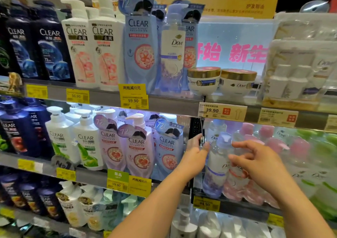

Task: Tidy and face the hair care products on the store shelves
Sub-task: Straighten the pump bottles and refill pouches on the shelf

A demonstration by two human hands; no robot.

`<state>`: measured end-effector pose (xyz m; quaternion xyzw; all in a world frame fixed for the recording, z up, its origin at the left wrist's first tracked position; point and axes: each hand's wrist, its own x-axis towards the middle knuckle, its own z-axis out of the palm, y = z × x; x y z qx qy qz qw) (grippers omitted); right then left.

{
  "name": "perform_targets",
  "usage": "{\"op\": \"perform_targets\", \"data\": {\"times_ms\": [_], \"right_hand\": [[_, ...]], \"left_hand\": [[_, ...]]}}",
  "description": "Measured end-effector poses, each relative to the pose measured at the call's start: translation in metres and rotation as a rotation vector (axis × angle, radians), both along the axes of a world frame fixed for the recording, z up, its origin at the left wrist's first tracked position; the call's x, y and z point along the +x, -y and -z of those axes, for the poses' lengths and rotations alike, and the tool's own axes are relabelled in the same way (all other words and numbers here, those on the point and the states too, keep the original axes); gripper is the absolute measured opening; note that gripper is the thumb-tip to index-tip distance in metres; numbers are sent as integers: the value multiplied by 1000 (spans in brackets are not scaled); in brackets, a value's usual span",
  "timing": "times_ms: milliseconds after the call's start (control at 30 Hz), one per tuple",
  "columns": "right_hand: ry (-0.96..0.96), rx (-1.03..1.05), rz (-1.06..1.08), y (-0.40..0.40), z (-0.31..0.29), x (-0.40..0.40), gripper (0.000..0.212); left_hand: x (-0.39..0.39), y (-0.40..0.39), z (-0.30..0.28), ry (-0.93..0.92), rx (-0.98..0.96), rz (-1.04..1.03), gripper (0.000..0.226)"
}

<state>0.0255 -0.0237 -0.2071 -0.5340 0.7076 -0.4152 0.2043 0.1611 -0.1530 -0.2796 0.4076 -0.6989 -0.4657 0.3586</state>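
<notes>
Facing a tall supermarket shelving bay (164,102), stacked tier on tier under bright strip lighting, with yellow price tags along every rail and a yellow banner overhead. Looks mostly tidy on the Clear side: dark blue, white and lilac pump bottles (76,42) upright with labels forward on the upper and middle tiers. Still needs work, by the look of it, in the middle-tier Dove section, where lilac, pink and green bottles crowd behind the arms, too blurred to judge. Also appears misplaced: one lilac Dove bottle (172,55) standing among the Clear bottles on the upper tier, beside two gold-lidded jars (221,80). Reaching in at the divider, left hand (196,153) loosely curled around a small dangling fixture. Hovering just before the front lilac Dove bottle (217,164), right hand (255,162) open, fingers spread, gripping nothing.
</notes>
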Motion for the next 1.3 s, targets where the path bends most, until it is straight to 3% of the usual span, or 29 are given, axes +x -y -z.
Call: {"op": "perform_targets", "data": {"times_ms": [200,400,600,700,867,1000,1167,1300], "right_hand": [[-22,17,-3,-7,4,-7,28],[-65,36,65,-18,11,-23,23],[-73,62,71,-26,15,-31,20],[-59,61,88,-25,12,-34,15],[-65,69,113,-16,11,-37,10],[-59,62,116,-11,15,-38,13],[-76,47,112,-7,18,-41,17],[-79,46,115,-7,22,-42,19]], "left_hand": [[-28,38,10,-58,57,-125,65],[-48,60,27,-177,63,-78,69],[-56,66,32,-357,105,62,61],[-57,64,31,-365,65,127,46],[-55,63,35,-370,91,168,43],[-52,57,45,-380,120,155,42],[-51,54,50,-354,150,100,19],[-51,42,46,-328,200,98,17]]}}
